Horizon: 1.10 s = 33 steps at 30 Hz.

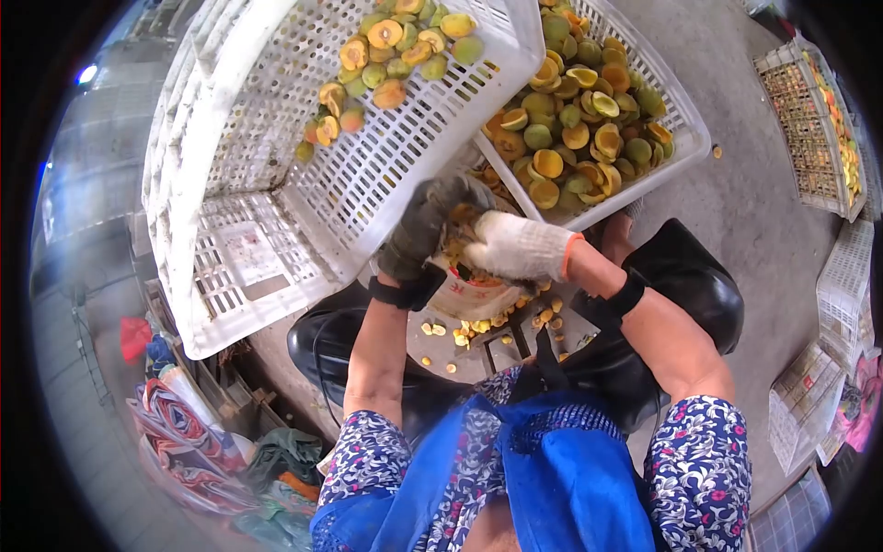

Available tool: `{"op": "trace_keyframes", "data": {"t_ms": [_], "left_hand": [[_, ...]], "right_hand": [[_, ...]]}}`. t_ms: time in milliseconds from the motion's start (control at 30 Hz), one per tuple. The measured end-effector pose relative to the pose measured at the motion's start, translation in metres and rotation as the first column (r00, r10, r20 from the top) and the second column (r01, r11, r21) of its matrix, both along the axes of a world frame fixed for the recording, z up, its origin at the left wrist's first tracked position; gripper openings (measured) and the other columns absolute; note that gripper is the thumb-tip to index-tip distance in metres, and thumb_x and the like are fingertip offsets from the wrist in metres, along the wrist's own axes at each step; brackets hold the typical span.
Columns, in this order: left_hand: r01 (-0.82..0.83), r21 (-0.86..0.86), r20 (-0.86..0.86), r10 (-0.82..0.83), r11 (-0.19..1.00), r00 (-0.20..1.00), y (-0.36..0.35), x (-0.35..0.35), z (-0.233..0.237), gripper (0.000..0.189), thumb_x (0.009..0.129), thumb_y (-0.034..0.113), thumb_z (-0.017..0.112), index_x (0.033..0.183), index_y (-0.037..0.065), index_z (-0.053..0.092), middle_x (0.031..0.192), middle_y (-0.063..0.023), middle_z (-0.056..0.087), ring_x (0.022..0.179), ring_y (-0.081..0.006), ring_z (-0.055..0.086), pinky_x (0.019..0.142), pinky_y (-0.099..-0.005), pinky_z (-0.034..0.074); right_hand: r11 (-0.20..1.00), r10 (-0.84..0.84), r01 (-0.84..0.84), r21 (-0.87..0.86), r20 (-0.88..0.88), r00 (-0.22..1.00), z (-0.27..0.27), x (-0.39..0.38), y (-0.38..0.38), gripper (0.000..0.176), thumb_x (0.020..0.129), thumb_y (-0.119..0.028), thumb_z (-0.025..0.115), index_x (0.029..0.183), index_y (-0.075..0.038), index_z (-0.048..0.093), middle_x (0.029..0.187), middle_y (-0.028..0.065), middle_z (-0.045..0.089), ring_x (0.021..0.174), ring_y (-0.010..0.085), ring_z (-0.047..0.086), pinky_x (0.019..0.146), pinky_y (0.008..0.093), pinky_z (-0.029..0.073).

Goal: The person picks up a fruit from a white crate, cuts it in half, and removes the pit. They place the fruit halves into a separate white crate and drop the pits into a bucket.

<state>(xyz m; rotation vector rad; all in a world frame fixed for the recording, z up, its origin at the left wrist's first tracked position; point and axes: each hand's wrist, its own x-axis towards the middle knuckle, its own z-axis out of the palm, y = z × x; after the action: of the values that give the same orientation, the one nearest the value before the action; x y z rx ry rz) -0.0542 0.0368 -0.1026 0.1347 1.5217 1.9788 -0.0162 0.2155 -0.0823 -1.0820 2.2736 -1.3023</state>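
My left hand (425,225), in a dark grey glove, grips the lower edge of a white plastic crate (303,138) that is tilted up, with several halved apricots (386,55) lying on its slanted bottom. My right hand (517,247), in a white glove with an orange cuff, rests over a white bucket (469,296) of fruit between my knees. Whether it holds a piece I cannot tell. A second white crate (681,138), full of halved yellow and green fruit (575,120), sits just beyond my hands.
Fruit pieces (478,324) lie scattered on a small work surface below my hands. Black bags (690,285) flank my knees. More crates (814,129) stand at the right on the concrete floor. Cloth and bags (184,432) pile at the lower left.
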Motion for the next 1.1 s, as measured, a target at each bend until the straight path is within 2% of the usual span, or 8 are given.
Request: {"op": "trace_keyframes", "data": {"t_ms": [100, 267, 400, 500, 600, 700, 833, 1100], "left_hand": [[0.041, -0.096, -0.024, -0.043, 0.995, 0.999, -0.007, 0.011, -0.001, 0.038, 0.099, 0.036, 0.049, 0.097, 0.001, 0.062, 0.095, -0.0087, 0.065, 0.090, -0.0174, 0.062, 0.084, -0.0316, 0.049], [-0.391, -0.031, 0.190, 0.389, 0.920, 0.901, 0.009, -0.009, 0.005, 0.040, 0.099, 0.036, 0.046, 0.107, -0.002, 0.058, 0.098, -0.0108, 0.064, 0.089, -0.0196, 0.062, 0.086, -0.0341, 0.050], [-0.416, -0.262, -0.520, 0.236, 0.871, 0.821, 0.041, -0.063, 0.031, 0.049, 0.098, 0.032, 0.050, 0.130, -0.005, 0.049, 0.120, -0.0123, 0.060, 0.106, -0.0195, 0.057, 0.093, -0.0295, 0.044], [-0.867, -0.412, -0.911, -0.135, 0.281, 0.389, -0.016, -0.132, -0.029, 0.046, 0.089, 0.031, 0.063, 0.122, 0.000, 0.054, 0.114, -0.0193, 0.062, 0.097, -0.0250, 0.062, 0.084, -0.0357, 0.048], [-0.660, -0.749, -0.657, -0.192, 0.058, 0.729, -0.034, -0.151, -0.025, 0.055, 0.087, 0.045, 0.059, 0.120, 0.002, 0.053, 0.119, -0.0239, 0.058, 0.105, -0.0395, 0.058, 0.089, -0.0463, 0.046], [-0.550, -0.833, -0.547, -0.231, 0.056, 0.805, -0.025, -0.149, -0.019, 0.057, 0.085, 0.047, 0.061, 0.118, 0.001, 0.053, 0.115, -0.0234, 0.060, 0.104, -0.0386, 0.059, 0.087, -0.0468, 0.046], [-0.693, -0.657, -0.754, -0.266, 0.297, 0.600, -0.017, -0.117, -0.013, 0.050, 0.082, 0.034, 0.070, 0.118, 0.004, 0.054, 0.104, -0.0156, 0.065, 0.098, -0.0313, 0.063, 0.084, -0.0397, 0.049], [-0.414, -0.524, -0.771, -0.209, 0.744, 0.601, -0.011, -0.026, 0.051, 0.057, 0.075, 0.016, 0.077, 0.124, 0.003, 0.052, 0.120, -0.0169, 0.056, 0.110, -0.0288, 0.057, 0.093, -0.0374, 0.047]], "right_hand": [[0.962, 0.075, -0.220, 0.159, 0.623, 0.779, 0.010, 0.001, 0.002, 0.036, 0.084, -0.028, 0.051, 0.093, 0.004, 0.063, 0.089, 0.0264, 0.063, 0.083, 0.0384, 0.063, 0.074, 0.0426, 0.050], [0.867, 0.110, -0.336, 0.369, 0.515, 0.850, 0.003, 0.029, -0.013, 0.028, 0.082, -0.020, 0.054, 0.097, -0.002, 0.069, 0.106, 0.0218, 0.066, 0.093, 0.0334, 0.066, 0.076, 0.0399, 0.052], [0.836, -0.091, -0.154, 0.526, 0.410, 0.907, 0.000, 0.024, -0.004, 0.027, 0.084, -0.019, 0.053, 0.098, -0.004, 0.070, 0.090, 0.0193, 0.069, 0.086, 0.0328, 0.068, 0.073, 0.0413, 0.053], [0.898, -0.093, -0.099, 0.429, 0.405, 0.910, -0.010, 0.022, -0.004, 0.025, 0.081, -0.020, 0.054, 0.090, 0.001, 0.064, 0.085, 0.0216, 0.067, 0.084, 0.0378, 0.065, 0.075, 0.0431, 0.052], [0.943, -0.140, 0.047, 0.330, 0.262, 0.955, -0.028, 0.022, -0.010, 0.027, 0.083, -0.022, 0.055, 0.096, 0.001, 0.062, 0.086, 0.0227, 0.065, 0.081, 0.0387, 0.064, 0.074, 0.0436, 0.051], [0.917, -0.387, 0.398, 0.012, 0.263, 0.884, -0.016, 0.007, -0.007, 0.027, 0.084, -0.022, 0.059, 0.098, 0.001, 0.056, 0.086, 0.0231, 0.062, 0.075, 0.0407, 0.062, 0.073, 0.0435, 0.050], [0.772, -0.553, 0.635, -0.020, 0.471, 0.687, -0.002, -0.025, 0.007, 0.027, 0.084, -0.021, 0.063, 0.099, -0.001, 0.052, 0.080, 0.0077, 0.061, 0.070, 0.0155, 0.060, 0.065, 0.0308, 0.050], [0.728, -0.542, 0.665, -0.167, 0.454, 0.707, 0.011, -0.057, -0.017, 0.043, 0.075, -0.018, 0.073, 0.110, -0.004, 0.054, 0.092, 0.0064, 0.062, 0.085, 0.0147, 0.057, 0.075, 0.0304, 0.049]]}}
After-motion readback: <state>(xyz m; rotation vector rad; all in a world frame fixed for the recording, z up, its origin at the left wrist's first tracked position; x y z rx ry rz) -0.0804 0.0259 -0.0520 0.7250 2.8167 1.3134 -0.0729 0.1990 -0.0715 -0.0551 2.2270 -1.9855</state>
